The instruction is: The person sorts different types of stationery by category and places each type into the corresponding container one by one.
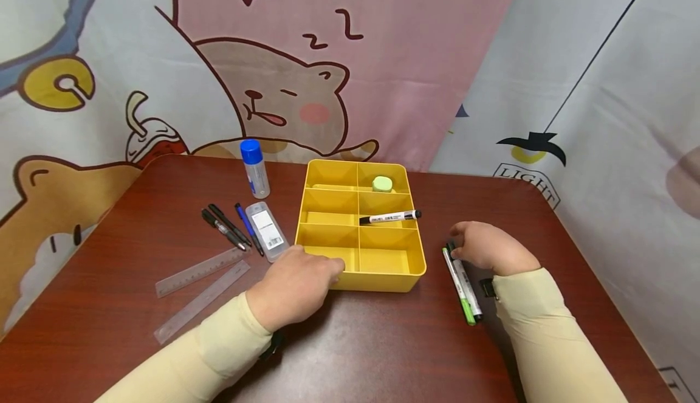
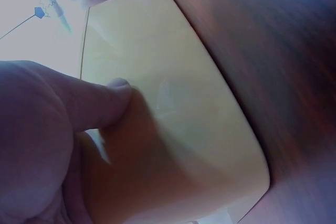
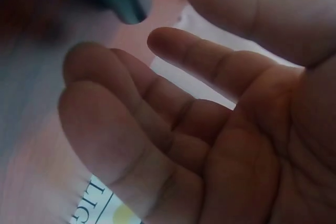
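My left hand [image 1: 298,284] holds the near-left rim of a yellow divided organizer box [image 1: 383,282]. In the left wrist view its thumb lies against the box's outer wall [image 2: 157,61]. On the right, my right hand [image 1: 494,248] hovers by the upper ends of a green-capped marker [image 1: 457,284] and a whiteboard marker [image 1: 467,284] lying side by side. Its fingers are loosely bent, with nothing between them in the right wrist view, where a dark marker end [image 3: 131,6] is close to the fingertips. Another whiteboard marker [image 1: 389,217] slants across the box's middle-right compartment, its cap past the rim.
A pale green block [image 1: 382,184] sits in the box's back-right compartment. Left of the box are a glue bottle [image 1: 257,172], a clear plastic case [image 1: 267,231], a blue pen [image 1: 249,229], black pens [image 1: 229,225] and two clear rulers [image 1: 199,272]. A printed curtain [image 1: 437,56] hangs behind the table.
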Demonstrator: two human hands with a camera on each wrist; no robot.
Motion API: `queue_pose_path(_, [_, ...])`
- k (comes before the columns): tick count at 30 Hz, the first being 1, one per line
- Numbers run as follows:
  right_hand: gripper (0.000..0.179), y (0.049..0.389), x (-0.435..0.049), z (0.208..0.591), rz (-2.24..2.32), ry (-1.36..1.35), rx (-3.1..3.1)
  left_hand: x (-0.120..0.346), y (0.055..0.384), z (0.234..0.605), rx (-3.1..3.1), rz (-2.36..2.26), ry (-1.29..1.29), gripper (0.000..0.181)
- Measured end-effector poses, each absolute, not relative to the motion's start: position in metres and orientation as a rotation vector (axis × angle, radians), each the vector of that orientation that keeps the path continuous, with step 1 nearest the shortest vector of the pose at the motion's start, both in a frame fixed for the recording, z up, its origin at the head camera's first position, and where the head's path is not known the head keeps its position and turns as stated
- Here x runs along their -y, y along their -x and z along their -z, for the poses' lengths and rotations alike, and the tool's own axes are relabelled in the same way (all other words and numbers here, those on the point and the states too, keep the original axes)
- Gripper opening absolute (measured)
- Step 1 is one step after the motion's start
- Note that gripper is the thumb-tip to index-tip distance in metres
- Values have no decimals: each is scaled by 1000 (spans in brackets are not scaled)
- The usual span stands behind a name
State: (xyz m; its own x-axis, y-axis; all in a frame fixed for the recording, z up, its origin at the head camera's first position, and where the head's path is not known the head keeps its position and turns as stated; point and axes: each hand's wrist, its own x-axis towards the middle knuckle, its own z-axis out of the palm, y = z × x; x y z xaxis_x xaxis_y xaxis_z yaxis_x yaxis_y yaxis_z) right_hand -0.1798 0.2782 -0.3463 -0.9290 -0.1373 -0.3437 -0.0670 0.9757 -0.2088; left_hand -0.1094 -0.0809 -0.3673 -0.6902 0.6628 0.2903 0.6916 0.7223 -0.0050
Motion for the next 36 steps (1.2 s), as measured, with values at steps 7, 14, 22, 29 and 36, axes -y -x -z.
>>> queue_pose_path(7, [47,181,-277,352,221,179,-2750,82,108,367,2651,160,1063,35])
queue_pose_path(14, [45,180,-276,354,218,202,-2744,81,108,368,2650,163,1061,35])
queue_pose_path(22, [44,180,-274,355,183,257,-2765,81,108,369,2634,159,1061,35])
queue_pose_path(29, [39,181,-273,357,200,259,-2770,81,109,369,2628,161,1062,35])
queue_pose_path(36, [38,181,-272,357,206,251,-2781,81,109,369,2623,162,1059,35])
